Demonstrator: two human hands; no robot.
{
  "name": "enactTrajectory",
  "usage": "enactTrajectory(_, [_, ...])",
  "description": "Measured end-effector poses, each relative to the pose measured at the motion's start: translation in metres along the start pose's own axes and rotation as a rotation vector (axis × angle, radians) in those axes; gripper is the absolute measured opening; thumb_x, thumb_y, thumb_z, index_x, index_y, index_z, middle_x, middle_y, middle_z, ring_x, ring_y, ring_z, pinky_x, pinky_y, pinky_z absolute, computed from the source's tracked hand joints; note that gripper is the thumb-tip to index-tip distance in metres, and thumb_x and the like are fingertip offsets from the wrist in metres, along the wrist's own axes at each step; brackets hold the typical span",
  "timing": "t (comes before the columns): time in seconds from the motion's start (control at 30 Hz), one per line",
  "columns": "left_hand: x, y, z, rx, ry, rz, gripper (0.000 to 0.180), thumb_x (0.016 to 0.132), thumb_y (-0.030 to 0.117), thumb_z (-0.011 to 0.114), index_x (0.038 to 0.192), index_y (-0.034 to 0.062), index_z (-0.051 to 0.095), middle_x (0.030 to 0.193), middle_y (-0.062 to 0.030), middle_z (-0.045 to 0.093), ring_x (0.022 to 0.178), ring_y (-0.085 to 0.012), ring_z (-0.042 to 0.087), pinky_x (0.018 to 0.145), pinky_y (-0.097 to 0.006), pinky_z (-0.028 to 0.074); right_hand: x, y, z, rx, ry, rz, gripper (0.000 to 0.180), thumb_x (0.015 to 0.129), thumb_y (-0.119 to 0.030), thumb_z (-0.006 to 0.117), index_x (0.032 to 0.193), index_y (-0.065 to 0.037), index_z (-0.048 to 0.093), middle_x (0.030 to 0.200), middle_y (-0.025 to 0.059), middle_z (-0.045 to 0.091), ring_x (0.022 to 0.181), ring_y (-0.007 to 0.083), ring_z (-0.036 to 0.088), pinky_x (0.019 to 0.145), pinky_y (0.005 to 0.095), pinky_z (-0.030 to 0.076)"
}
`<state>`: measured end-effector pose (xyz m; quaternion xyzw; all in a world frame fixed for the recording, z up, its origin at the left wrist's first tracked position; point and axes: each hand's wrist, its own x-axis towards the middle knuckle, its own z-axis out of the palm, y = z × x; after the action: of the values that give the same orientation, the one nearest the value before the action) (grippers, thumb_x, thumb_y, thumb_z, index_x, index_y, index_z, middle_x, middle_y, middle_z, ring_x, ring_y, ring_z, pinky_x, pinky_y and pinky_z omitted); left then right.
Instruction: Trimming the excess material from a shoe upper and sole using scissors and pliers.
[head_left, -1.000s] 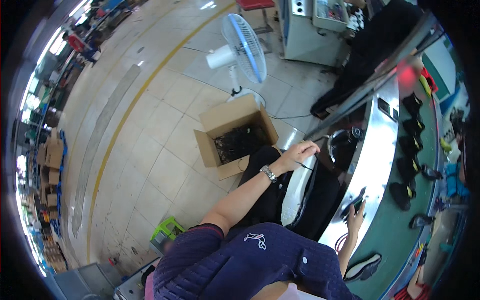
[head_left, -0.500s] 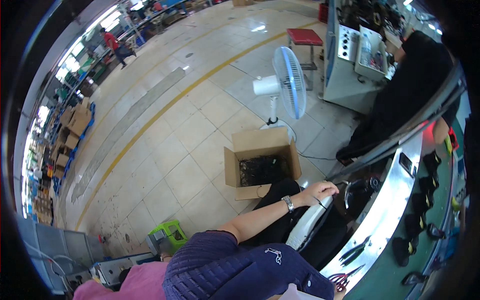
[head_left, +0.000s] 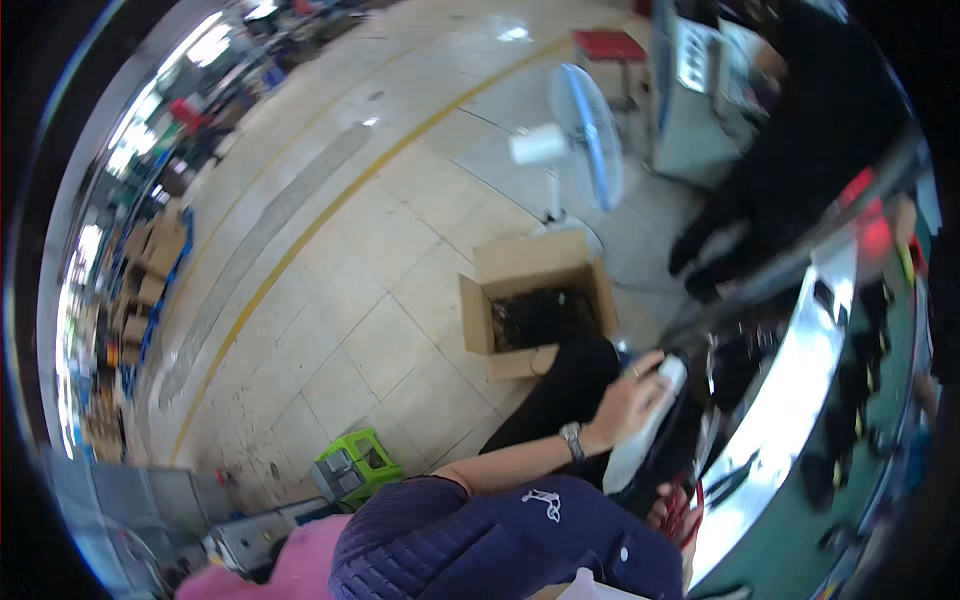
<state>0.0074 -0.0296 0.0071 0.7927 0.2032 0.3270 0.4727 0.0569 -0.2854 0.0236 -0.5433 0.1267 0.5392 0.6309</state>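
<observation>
A long white piece with a black edge [head_left: 640,447] lies slanted over my lap; its exact kind is unclear. The fingers of my left hand [head_left: 628,408], with a metal watch on the wrist, are closed over its upper part. My right hand [head_left: 665,508], low beside the metal table edge, is closed around red-handled scissors [head_left: 684,515]; their blades are blurred. A dark hand tool [head_left: 732,478] rests on the shiny metal strip [head_left: 770,440] to the right.
An opened cardboard box [head_left: 530,256] with black material stands ahead, before a white-blue fan [head_left: 590,140]. Several dark parts [head_left: 820,480] lie along the green belt [head_left: 775,555] at right. A co-worker in black [head_left: 830,110] is at the far right. A green crate [head_left: 372,465] sits left.
My right hand has lifted the red scissors off the metal strip and brought them toward the white piece. My left hand has shifted its grip slightly down the piece. The view has swung and blurred.
</observation>
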Motion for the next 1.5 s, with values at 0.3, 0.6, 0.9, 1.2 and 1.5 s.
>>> enactTrajectory(0.3, [0.032,-0.003,0.011,0.161,0.119,0.064,0.007,0.092,0.008,0.055,0.092,0.0015,0.057,0.106,-0.0135,0.057,0.087,-0.0313,0.06,0.066,-0.035,0.05,-0.014,-0.052,0.067,-0.146,-0.282,0.074,0.071,0.089,-0.069,0.042,0.101,-0.001,0.059,0.07,-0.0056,0.05,0.061,0.0044,0.049,0.05,0.0197,0.039])
enactTrajectory(0.6, [0.01,0.005,0.006,0.129,0.079,0.066,0.011,0.089,0.006,0.055,0.098,-0.0013,0.058,0.102,-0.0199,0.058,0.094,-0.0376,0.059,0.078,-0.041,0.05,0.005,-0.027,0.068,-0.41,-0.097,-0.099,0.07,0.092,-0.068,0.033,0.088,-0.004,0.061,0.056,0.0018,0.055,0.043,0.0112,0.053,0.04,0.025,0.041])
enactTrajectory(0.9, [0.004,0.011,-0.001,0.132,0.099,0.111,0.004,0.089,0.004,0.057,0.09,0.0002,0.056,0.099,-0.0133,0.058,0.085,-0.0312,0.06,0.072,-0.036,0.048,-0.005,-0.015,0.096,-0.357,0.175,-0.055,0.06,0.088,-0.067,0.048,0.073,-0.01,0.052,0.058,-0.0039,0.043,0.05,0.0076,0.039,0.047,0.0246,0.03])
enactTrajectory(1.2, [0.024,0.006,-0.002,0.209,0.246,0.327,0.002,0.09,0.002,0.055,0.091,0.0002,0.054,0.097,-0.0143,0.061,0.085,-0.0336,0.061,0.074,-0.038,0.049,-0.011,-0.012,0.087,-0.189,0.121,-0.12,0.059,0.089,-0.066,0.046,0.084,-0.008,0.058,0.06,-0.0025,0.046,0.051,0.0084,0.04,0.048,0.024,0.03])
enactTrajectory(1.5, [0.062,0.107,-0.065,-0.052,0.417,0.811,0.018,0.081,-0.001,0.064,0.097,0.0016,0.056,0.097,-0.0131,0.062,0.084,-0.0276,0.065,0.071,-0.034,0.053,0.042,0.017,0.015,-0.243,-0.102,-0.375,0.077,0.083,-0.077,0.04,0.085,-0.003,0.06,0.057,0.0047,0.053,0.041,0.0146,0.042,0.036,0.0279,0.03])
